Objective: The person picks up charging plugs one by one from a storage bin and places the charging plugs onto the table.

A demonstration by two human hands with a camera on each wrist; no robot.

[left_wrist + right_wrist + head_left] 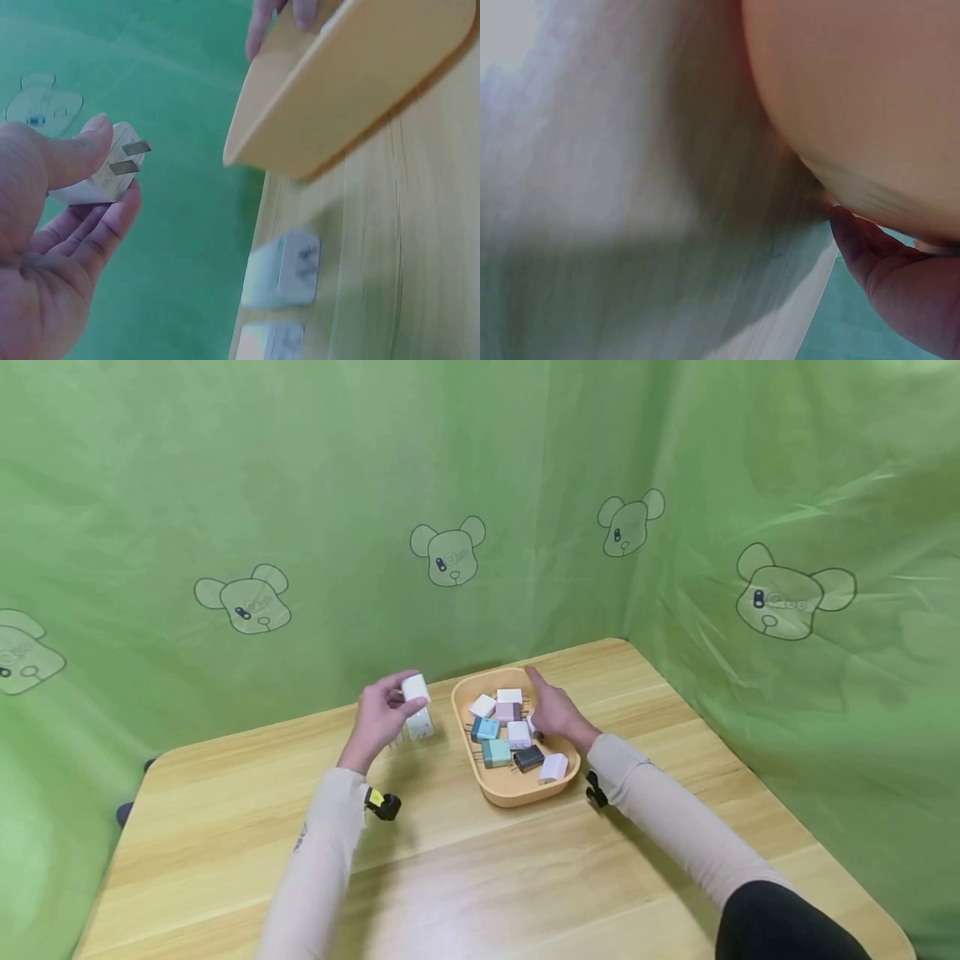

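Observation:
My left hand (377, 714) pinches a white wall charger (416, 687) between thumb and fingers, above the table. In the left wrist view, two flat metal prongs (127, 157) point away from the palm. Below that hand, a white charger (420, 724) lies on the table, and another charger (270, 343) lies beside it. My right hand (558, 714) grips the right side wall of an orange tray (510, 795), partly covering the tray's contents. Inside the tray are several chargers: white ones, a blue one (485, 729), a green one (496, 752) and a black one (528, 758).
The wooden table (465, 877) meets a green curtain (337, 468) printed with bear heads at the back and right side. Black camera mounts (384, 804) sit on both wrists. A black shape (780, 922) covers the lower right corner.

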